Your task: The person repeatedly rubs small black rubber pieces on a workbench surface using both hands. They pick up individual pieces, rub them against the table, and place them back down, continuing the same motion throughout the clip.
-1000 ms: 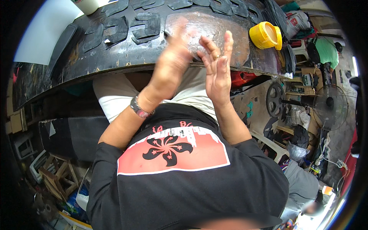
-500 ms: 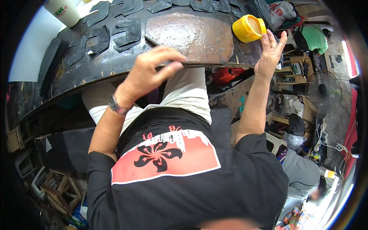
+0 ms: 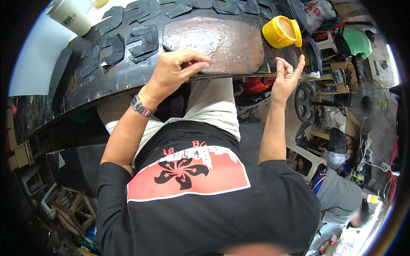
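My left hand [image 3: 176, 70], with a watch [image 3: 143, 106] on its wrist, hovers over the near-left edge of a worn brown slab [image 3: 215, 45]. Its thumb and forefinger are brought together, and nothing shows between them. Off the slab's right side, near the table edge, my right hand [image 3: 285, 81] is raised with its fingers apart, holding nothing. Just beyond it a yellow tub [image 3: 279, 33] of tan paste lies tipped, its mouth facing right. Black flat U-shaped pieces [image 3: 143, 42] lie in rows left of and behind the slab.
The dark table [image 3: 100, 83] has a chipped near edge. A pale cup [image 3: 70, 17] stands at the far left, beside a long black strip [image 3: 60, 74]. Black sheets [image 3: 311, 55] are stacked right of the tub. Right of the table are a fan [image 3: 367, 102] and a plastic stool [image 3: 305, 162].
My right hand has drawn back from the tub toward me. My left hand's thumb and forefinger have come closer together. The whole view has shifted slightly.
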Demonstrator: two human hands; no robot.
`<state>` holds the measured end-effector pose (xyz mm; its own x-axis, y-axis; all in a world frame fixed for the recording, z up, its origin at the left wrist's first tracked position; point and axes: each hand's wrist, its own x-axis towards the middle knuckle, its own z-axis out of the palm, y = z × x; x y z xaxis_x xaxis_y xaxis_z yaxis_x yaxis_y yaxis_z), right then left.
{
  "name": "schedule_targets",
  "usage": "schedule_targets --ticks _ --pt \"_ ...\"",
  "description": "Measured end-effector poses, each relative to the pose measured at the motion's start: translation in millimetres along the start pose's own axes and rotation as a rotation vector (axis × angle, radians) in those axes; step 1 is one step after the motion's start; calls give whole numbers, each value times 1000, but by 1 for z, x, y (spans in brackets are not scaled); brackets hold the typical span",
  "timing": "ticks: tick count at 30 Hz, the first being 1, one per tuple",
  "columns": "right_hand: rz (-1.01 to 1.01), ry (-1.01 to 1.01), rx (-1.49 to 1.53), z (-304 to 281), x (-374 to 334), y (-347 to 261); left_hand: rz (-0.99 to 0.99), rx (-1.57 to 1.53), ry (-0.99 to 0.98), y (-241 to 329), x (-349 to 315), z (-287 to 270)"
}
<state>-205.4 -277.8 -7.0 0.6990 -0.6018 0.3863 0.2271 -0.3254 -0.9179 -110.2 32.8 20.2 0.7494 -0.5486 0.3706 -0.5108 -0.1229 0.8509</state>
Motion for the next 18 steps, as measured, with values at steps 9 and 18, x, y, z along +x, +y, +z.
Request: schedule_targets --ticks 9,18 --pt "-61 171 -10 -29 73 -1 111 53 150 -4 13 -7" --pt "164 -31 -47 -15 140 12 225 203 -178 -17 108 50"
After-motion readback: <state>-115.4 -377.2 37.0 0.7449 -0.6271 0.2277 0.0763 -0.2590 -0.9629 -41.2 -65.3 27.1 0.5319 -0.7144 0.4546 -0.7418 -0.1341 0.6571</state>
